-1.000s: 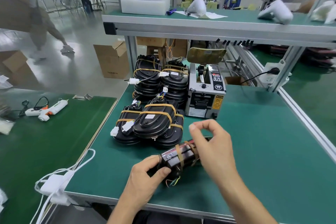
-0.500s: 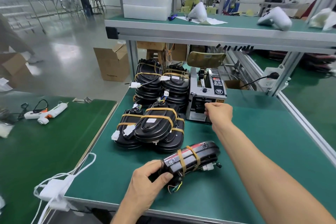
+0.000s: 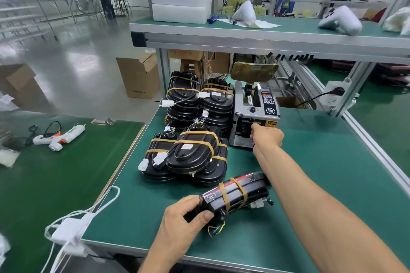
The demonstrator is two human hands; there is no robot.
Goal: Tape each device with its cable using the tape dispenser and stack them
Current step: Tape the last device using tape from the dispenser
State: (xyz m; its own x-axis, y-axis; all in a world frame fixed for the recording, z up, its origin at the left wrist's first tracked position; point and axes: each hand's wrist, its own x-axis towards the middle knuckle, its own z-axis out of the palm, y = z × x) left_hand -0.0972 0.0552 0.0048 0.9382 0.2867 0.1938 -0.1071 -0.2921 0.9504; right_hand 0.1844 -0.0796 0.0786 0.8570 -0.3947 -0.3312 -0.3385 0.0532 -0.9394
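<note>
My left hand (image 3: pixel 186 215) grasps the taped black device (image 3: pixel 235 195) near the workbench's (image 3: pixel 321 162) front edge. My right hand (image 3: pixel 267 136), fingers curled, pinches at the tape dispenser's (image 3: pixel 255 115) outlet. Stacked taped devices (image 3: pixel 193 150) sit toward the left edge, just beside the dispenser.

Green bench (image 3: pixel 321 184) carries tape dispenser (image 3: pixel 255 115), stacked taped devices (image 3: pixel 195 131), one device (image 3: pixel 235 195) near front edge.
</note>
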